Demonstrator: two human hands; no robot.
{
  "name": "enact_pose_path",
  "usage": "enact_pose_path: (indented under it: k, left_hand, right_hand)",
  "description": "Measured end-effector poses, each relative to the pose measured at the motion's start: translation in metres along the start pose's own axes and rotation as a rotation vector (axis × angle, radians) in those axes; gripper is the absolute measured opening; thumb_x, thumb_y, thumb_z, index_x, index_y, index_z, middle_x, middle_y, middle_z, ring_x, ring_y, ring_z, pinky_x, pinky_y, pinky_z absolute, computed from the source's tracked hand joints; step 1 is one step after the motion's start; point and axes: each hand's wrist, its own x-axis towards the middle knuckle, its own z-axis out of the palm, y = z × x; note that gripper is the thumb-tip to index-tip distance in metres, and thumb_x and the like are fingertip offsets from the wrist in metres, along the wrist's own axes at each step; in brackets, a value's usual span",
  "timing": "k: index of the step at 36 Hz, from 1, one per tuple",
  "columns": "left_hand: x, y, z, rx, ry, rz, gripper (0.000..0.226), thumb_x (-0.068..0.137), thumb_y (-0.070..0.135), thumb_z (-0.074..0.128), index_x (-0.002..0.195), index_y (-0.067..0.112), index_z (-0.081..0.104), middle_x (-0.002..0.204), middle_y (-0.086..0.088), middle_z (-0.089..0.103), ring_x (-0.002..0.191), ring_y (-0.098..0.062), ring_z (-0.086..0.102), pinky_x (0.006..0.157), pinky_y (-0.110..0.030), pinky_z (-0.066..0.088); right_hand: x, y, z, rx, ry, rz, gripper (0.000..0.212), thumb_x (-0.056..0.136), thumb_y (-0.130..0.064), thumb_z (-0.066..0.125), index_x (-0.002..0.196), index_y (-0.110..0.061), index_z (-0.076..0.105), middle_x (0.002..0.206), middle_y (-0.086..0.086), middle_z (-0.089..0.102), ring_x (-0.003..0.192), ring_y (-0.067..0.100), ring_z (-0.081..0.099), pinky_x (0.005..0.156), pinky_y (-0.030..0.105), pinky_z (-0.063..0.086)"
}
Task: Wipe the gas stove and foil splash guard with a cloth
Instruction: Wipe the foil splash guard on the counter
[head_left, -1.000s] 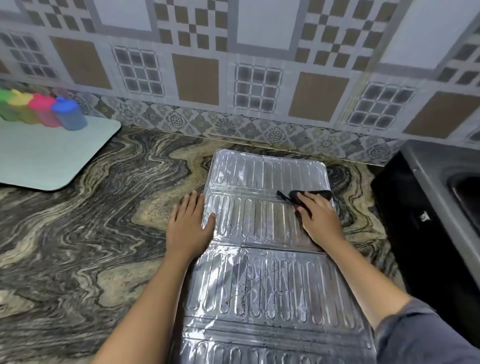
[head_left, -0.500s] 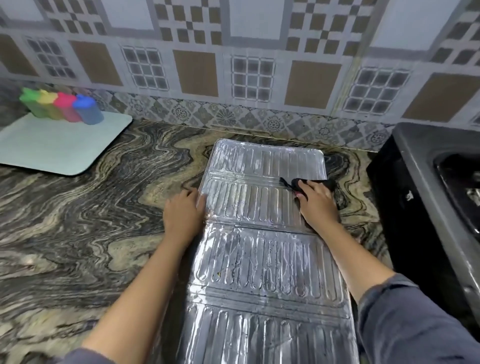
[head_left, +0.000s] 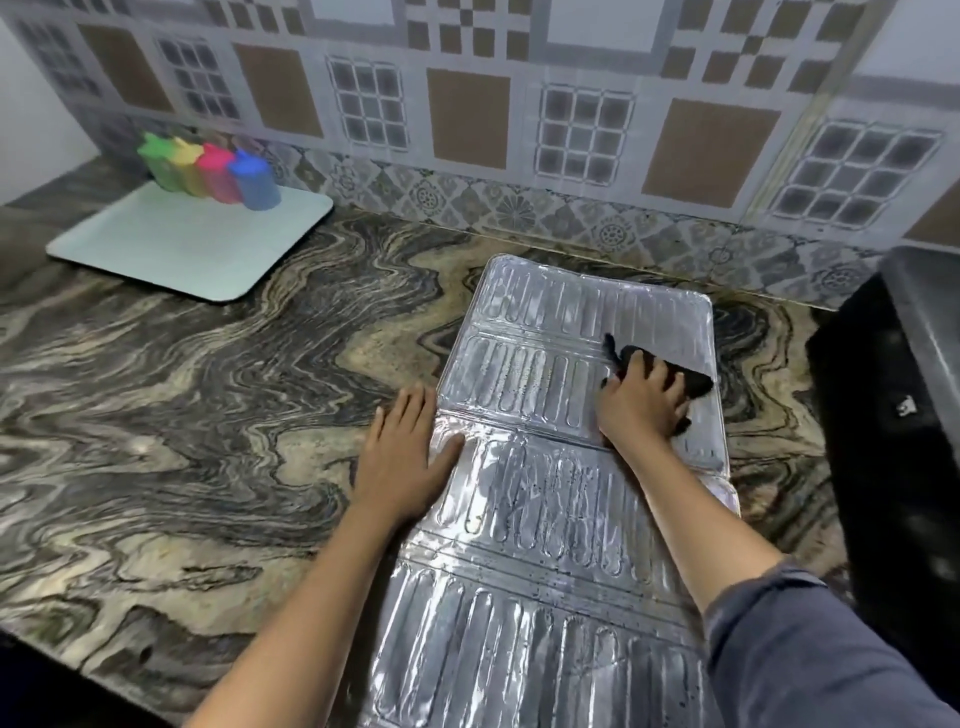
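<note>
Head view. The right hand (head_left: 641, 402) lies with its fingers spread on a dark cloth (head_left: 693, 383), pressing it down rather than clasping it. The cloth sits on the second panel from the far end of the foil splash guard (head_left: 545, 519), toward the guard's 3 o'clock edge. The left hand (head_left: 402, 462) is flat and relaxed, palm on the marbled countertop (head_left: 208, 415), thumb resting on the guard's 9 o'clock edge. The guard lies flat and unfolded, running from 6 o'clock to the centre of the picture. The gas stove (head_left: 893, 441) stands dark at 3 o'clock, just beside the guard. A pale tray (head_left: 182, 244) bearing four coloured bottles (head_left: 208, 171) sits at 10 o'clock, well apart.

Handling, as a judgement: the guard appears thin, light and ribbed, likely to slide or crease under a hard stroke. It is best pinned flat at an edge near a fold, not lifted by a corner. The cloth is soft and limp.

Against the picture half a second earlier, the right hand keeps to the same panel, while more cloth shows at its 3 o'clock side. The left hand's fingers, then bunched at the edge, are now spread.
</note>
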Motion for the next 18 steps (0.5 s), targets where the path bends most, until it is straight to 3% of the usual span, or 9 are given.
enact_pose_path:
  k: [11, 18]
  left_hand:
    - [0.002, -0.003, 0.004, -0.025, 0.02, -0.004, 0.079, 0.085, 0.066, 0.006, 0.15, 0.023, -0.002, 0.158, 0.006, -0.007, 0.145, -0.007, -0.01, 0.119, -0.032, -0.005]
    - [0.002, -0.001, 0.006, -0.033, 0.041, -0.012, 0.082, 0.081, 0.066, 0.003, 0.15, 0.023, 0.001, 0.159, 0.006, -0.006, 0.145, -0.007, -0.009, 0.119, -0.033, -0.003]
  right_hand:
    - [-0.011, -0.089, 0.046, 0.022, -0.062, -0.295, 0.048, 0.095, -0.027, 0.038, 0.142, -0.019, 0.03, 0.152, 0.008, 0.024, 0.141, 0.035, 0.011, 0.115, 0.049, 0.008]
    - [-0.013, -0.108, 0.06, -0.051, -0.204, -0.816, 0.046, 0.097, -0.033, 0.038, 0.143, -0.031, 0.034, 0.151, -0.002, 0.031, 0.142, 0.026, 0.019, 0.114, 0.04, 0.017]
